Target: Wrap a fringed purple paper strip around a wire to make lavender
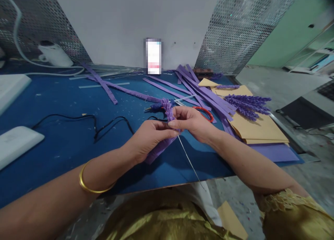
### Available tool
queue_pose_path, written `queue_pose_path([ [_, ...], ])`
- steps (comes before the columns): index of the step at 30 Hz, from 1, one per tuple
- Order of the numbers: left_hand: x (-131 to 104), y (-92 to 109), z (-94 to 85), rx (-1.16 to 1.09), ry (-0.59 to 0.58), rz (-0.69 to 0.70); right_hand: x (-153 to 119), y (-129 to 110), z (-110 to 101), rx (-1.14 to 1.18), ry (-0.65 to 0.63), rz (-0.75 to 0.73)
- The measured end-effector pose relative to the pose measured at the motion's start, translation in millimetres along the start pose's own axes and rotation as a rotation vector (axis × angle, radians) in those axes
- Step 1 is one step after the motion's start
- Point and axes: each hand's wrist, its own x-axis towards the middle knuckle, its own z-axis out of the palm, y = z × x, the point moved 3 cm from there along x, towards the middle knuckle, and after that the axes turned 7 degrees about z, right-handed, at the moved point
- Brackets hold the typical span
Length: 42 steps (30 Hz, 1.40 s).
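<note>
A purple paper flower spike (167,105) with layered, ruffled petals is pinched between my two hands over the table. My left hand (153,135) is closed on its lower part, thumb and fingers pressed together. Against it, my right hand (193,123) pinches the same spike from the right side. A thin wire stem (190,159) runs down from my fingers toward the table's front edge. Below my left hand hangs a purple paper strip (159,151). Just behind the hands lie a blue glue gun (156,107), partly hidden, and red-handled scissors (207,112).
Purple paper strips (198,88) lie at the back right, beside finished purple flower spikes (250,104) on tan paper (261,128). A phone (153,56) leans on the back panel. A black cord (75,115) crosses the blue table (65,146) near a white device (19,142).
</note>
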Motion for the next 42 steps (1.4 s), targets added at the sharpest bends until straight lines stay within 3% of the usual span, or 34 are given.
queue_pose_path([
  [18, 1, -3, 0.8, -0.035, 0.039, -0.015, 2, 5, -3, 0.008, 0.036, 0.063],
  [23, 1, -3, 0.7, -0.066, 0.003, -0.015, 2, 5, -3, 0.012, 0.033, 0.082],
  [34, 1, -1, -1.8, -0.012, 0.040, 0.013, 3, 5, -8, 0.034, 0.088, 0.037],
  [42, 3, 8, -5.0, -0.171, 0.096, -0.006, 5, -1, -9, 0.253, -0.037, 0.065],
])
